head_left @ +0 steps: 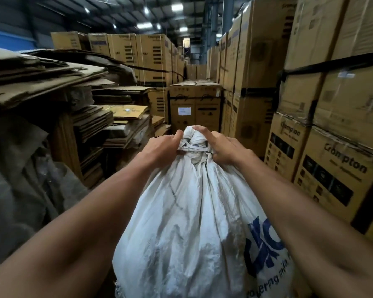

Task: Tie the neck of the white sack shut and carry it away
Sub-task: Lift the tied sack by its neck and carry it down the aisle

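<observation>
Between tall stacks of cartons, at the centre and running down toward six o'clock of the head view, stands the bulging white woven plastic sack (194, 222), grimy in streaks and printed with blue lettering on its lower right flank. Its gathered neck (195, 145) sits just above the middle of the picture, bunched into a knob and wrapped by a thin white strap (191, 146) that crosses the folds. From eight o'clock a bare forearm reaches in to the left hand (163, 147), whose fingers are curled into the cloth on the left side of the neck, thumb lying along the top of the knob. From four o'clock the other forearm leads to the right hand (224, 148), clenched on the right side of the neck with its forefinger stretched up over the bunched top; whether it pinches the strap end itself I cannot tell. At nine to ten o'clock lies a heap of flattened brown corrugated cardboard sheets (52, 78), with crumpled clear plastic wrap (41, 168) below it. At two to four o'clock rise brown printed cardboard boxes (323, 147) bound with black bands. Straight ahead at twelve o'clock stands a pair of strapped brown cartons bearing a white label (184, 111), and overhead bright ceiling lights (177, 7) glow among the roof beams.
</observation>
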`<state>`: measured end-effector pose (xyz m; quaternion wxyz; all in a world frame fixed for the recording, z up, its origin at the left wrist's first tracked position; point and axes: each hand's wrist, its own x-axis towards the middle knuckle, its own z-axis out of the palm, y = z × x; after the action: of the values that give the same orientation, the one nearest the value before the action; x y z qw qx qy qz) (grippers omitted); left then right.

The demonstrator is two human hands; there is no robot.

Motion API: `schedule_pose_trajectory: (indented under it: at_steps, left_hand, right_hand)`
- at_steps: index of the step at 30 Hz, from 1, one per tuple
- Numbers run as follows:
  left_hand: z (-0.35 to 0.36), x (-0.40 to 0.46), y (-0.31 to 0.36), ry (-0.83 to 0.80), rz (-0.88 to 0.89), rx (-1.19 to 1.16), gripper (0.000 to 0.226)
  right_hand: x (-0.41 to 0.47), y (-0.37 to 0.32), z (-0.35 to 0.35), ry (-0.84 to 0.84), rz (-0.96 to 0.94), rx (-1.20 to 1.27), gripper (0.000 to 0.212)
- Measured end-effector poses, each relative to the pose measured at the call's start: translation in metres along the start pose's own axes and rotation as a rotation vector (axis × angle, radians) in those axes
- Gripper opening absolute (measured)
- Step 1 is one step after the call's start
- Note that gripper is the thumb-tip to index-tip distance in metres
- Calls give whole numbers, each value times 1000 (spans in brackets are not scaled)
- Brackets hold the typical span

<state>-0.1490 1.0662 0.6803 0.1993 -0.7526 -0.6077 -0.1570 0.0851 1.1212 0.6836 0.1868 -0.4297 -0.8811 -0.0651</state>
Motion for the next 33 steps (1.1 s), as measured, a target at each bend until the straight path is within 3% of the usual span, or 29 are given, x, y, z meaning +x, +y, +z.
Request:
schedule_pose_trajectory:
  at_steps: [9,23,33]
  left_hand:
    - [126,163,-84,-20,22,-23,39]
    - [323,462,-231,-89,61,-12,47]
    - [453,679,-310,-70,65,19,53]
  right_hand:
    - [168,96,84,-16,12,-32,120]
    - [471,261,218,-37,59,-3,109]
    - [686,405,307,-26,50,-10,114]
